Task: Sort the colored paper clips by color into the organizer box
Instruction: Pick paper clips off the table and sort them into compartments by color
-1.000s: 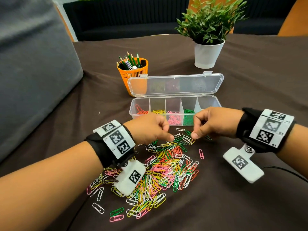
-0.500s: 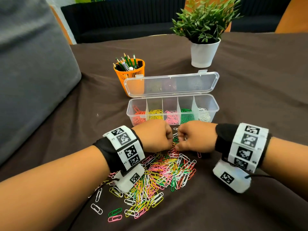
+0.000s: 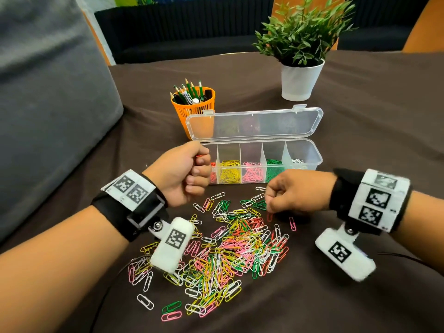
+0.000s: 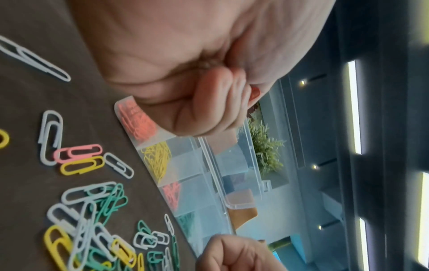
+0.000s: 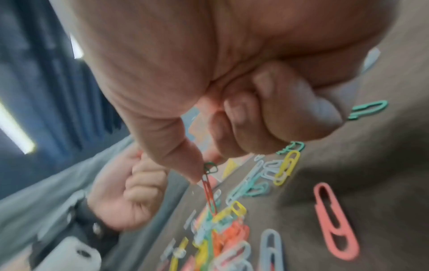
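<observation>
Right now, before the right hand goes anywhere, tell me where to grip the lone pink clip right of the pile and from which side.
Pinch the lone pink clip across its two long sides at mid-length, coming straight down from above with the right hand. It lies flat on the cloth, apart from the pile, so nothing should snag.

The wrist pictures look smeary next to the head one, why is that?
Right wrist view: motion blur smears the right hand and loose clips. Left wrist view: sharper near the left hand, though the organizer box is soft and the ceiling lights glare. Head view: evenly lit and crisp.
</observation>
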